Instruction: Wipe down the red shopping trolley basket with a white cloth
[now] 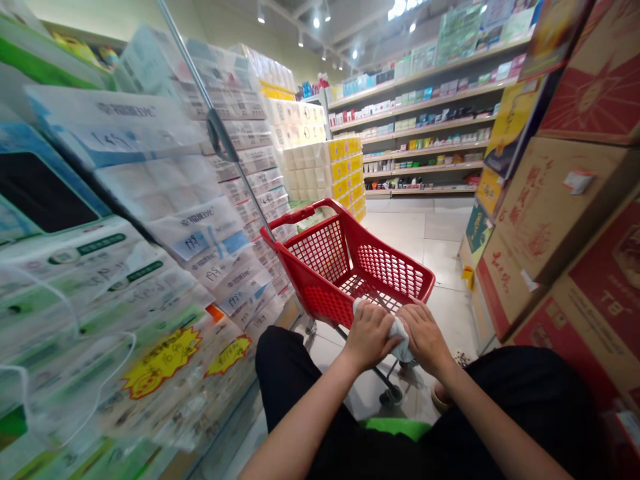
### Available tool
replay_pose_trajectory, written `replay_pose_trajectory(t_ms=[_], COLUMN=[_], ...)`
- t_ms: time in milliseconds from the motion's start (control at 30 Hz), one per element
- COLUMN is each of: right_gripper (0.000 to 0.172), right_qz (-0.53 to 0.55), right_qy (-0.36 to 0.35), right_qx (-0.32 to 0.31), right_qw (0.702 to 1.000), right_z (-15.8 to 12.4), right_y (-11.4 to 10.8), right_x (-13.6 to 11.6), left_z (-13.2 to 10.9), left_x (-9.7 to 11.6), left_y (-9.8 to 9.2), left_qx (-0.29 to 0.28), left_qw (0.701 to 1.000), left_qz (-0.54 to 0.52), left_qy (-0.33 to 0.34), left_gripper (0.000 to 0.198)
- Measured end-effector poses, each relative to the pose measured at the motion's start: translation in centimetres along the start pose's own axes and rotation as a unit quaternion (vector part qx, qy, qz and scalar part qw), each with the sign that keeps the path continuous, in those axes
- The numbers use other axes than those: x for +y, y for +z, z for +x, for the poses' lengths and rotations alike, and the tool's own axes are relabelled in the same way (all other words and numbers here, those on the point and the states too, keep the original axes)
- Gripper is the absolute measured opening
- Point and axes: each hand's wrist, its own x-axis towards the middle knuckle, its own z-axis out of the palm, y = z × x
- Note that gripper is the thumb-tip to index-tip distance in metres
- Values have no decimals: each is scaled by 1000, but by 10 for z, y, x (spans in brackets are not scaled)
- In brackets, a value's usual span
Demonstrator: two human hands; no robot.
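A red plastic shopping basket cart [395, 267] on wheels stands in front of my knees, with nothing lying in its lattice basket. My left hand [369, 333] is closed over the near rim, gripping a white cloth [400, 339] bunched there. Right beside it, my right hand [424, 335] is closed on the cloth's other side, fingers against the same rim. Parts of the cloth and rim are hidden beneath both hands. From the cart's left corner a metal pull rod [193, 70] with a grey grip [220, 137] slants up to the left.
Wrapped tissue packs [200, 227] are stacked close on the left, with a loose white cable [103, 393] over them. Cardboard cartons [555, 200] rise on the right. Stocked shelves [425, 133] line the back. A green seat edge [397, 428] shows between my legs.
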Motion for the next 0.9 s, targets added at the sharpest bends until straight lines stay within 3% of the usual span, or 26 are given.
replay_pose_trajectory(t_ms=[133, 300, 567, 700, 900], right_gripper=[25, 23, 23, 21, 21], right_qz=[12, 20, 26, 6, -43], right_qy=[-26, -40, -37, -14, 21], right_qx=[5, -1, -1, -14, -11], right_qw=[1000, 999, 999, 1000, 999], right_z=[-2, 1, 10, 15, 17], right_y=[-1, -5, -8, -11, -9], right_x=[15, 20, 34, 33, 1], left_z=[7, 12, 8, 10, 12], left_x=[-5, -32, -97, -94, -77], left_y=[-1, -9, -20, -15, -7], left_qx=[-17, -47, -29, -2, 24], left_qw=[999, 994, 999, 998, 994], left_qz=[9, 7, 14, 22, 43], left_qy=[44, 100, -25, -67, -101], left_gripper=[35, 39, 31, 33, 31])
